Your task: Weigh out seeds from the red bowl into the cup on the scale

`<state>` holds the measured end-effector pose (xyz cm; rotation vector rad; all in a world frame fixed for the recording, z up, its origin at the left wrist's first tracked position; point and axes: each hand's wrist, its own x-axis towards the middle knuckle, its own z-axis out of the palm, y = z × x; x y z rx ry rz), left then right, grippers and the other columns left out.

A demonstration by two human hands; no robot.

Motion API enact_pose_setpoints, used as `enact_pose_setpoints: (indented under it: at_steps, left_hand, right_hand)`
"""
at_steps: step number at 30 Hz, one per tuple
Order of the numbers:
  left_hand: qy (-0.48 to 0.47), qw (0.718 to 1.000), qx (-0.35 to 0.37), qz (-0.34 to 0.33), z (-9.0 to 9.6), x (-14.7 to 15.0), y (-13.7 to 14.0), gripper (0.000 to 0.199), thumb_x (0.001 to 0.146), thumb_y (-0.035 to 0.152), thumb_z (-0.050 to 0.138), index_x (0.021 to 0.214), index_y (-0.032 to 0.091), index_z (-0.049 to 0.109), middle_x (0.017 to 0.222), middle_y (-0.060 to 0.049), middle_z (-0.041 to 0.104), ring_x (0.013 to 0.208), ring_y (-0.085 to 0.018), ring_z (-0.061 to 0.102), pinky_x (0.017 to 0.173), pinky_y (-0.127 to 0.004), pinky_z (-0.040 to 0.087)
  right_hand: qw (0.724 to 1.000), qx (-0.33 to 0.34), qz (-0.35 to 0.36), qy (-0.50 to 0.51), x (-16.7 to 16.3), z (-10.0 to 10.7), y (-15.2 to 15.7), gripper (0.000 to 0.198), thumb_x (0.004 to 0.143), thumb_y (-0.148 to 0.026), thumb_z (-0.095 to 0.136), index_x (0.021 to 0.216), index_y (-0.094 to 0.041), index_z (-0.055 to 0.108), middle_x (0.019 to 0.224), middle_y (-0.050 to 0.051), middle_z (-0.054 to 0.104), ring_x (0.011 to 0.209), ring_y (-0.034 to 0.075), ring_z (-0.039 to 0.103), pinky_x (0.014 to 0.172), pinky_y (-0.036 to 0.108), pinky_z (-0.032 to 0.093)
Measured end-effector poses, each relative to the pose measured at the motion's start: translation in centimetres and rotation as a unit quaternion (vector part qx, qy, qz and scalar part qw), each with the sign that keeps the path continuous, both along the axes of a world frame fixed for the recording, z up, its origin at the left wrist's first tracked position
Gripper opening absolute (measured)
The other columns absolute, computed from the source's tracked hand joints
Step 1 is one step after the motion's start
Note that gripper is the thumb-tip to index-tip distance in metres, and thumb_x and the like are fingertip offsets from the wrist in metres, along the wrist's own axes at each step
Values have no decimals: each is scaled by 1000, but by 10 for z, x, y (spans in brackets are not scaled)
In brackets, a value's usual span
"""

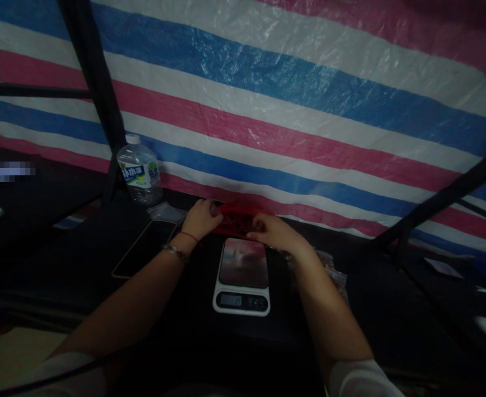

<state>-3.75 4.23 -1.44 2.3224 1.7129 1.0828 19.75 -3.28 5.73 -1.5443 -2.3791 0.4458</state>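
Behind a white digital kitchen scale (241,275) lies a red plastic bag (238,212), with dark contents that I cannot make out. My left hand (201,219) is closed on the bag's left edge. At its right side my right hand (274,231) has curled fingers at the bag's near edge, with the thumb low over the back of the scale. The scale's dark plate carries nothing and shows a reddish reflection. Its small display is too dim to read. Beside my right forearm lie clear zip bags (336,275) with brownish contents, partly covered by the arm.
A phone (146,248) lies left of the scale, near a crumpled clear bag (166,212). Farther back stands a large clear plastic bottle (139,171). Dark frame poles (96,71) rise at both sides. A striped plastic sheet (268,116) hangs behind the dark table.
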Motion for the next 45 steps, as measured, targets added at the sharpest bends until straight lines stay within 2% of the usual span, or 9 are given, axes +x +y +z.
enact_pose_setpoints:
  at_steps: [3,7,11,20,27,33,37,41,45]
  left_hand:
    - [71,977,-202,20,-6,-10,11,41,73,51,56,86,15,69,87,-15,69,84,-28,65,71,-31,48]
    - [96,946,-308,-22,-6,-9,13,37,73,51,54,77,18,71,84,-13,72,80,-26,67,66,-28,45]
    - [7,962,-274,-4,10,0,6,29,74,41,52,77,19,71,77,-7,72,70,-21,66,61,-26,43]
    - [-69,989,-130,-22,61,25,-8,34,76,43,53,87,16,72,79,-6,71,73,-21,65,65,-28,46]
    - [14,996,-88,-7,37,27,-13,31,79,43,50,80,18,68,82,-8,70,77,-21,64,67,-27,45]
    - [25,976,-215,-11,19,14,-10,33,72,49,57,83,20,65,85,-7,70,77,-22,66,63,-27,45]
    - [10,982,-190,2,23,7,-7,32,73,47,58,89,21,65,89,-6,70,79,-22,65,66,-27,46]
    - [-6,991,-135,-9,36,7,-16,30,75,40,57,99,22,65,93,-6,70,81,-22,66,71,-28,49]
    - [-68,995,59,-35,50,14,-35,45,79,37,55,118,16,56,114,-10,65,103,-24,62,90,-34,48]
  right_hand:
    - [978,149,-146,-20,18,6,7,50,77,-41,65,118,-15,54,109,14,62,97,25,59,82,34,45]
    - [978,92,-181,-48,25,-19,28,67,72,-38,69,129,-12,49,118,18,61,106,29,59,87,34,45]
    - [981,8,-191,-33,29,-40,47,28,86,-30,50,100,-13,68,97,16,70,92,26,66,80,32,47]
    - [950,166,-218,149,36,-29,52,31,83,-23,43,107,-13,61,99,12,69,91,23,63,81,31,48]
    - [951,165,-237,112,34,-28,49,32,83,-24,47,109,-13,62,96,12,70,90,23,64,82,31,48]
    - [982,20,-186,-1,39,-17,36,32,79,-28,58,108,-16,65,101,11,69,95,25,64,82,31,47]
    - [956,138,-258,-5,33,9,13,61,75,-41,65,126,-10,50,116,20,61,107,29,57,90,39,45]
    - [992,87,-95,1,9,19,0,23,89,-25,47,99,-16,65,97,9,69,92,19,62,83,30,45]
    - [997,23,21,-64,-10,-9,23,30,84,-9,46,102,-17,69,105,9,69,97,18,62,87,26,43]
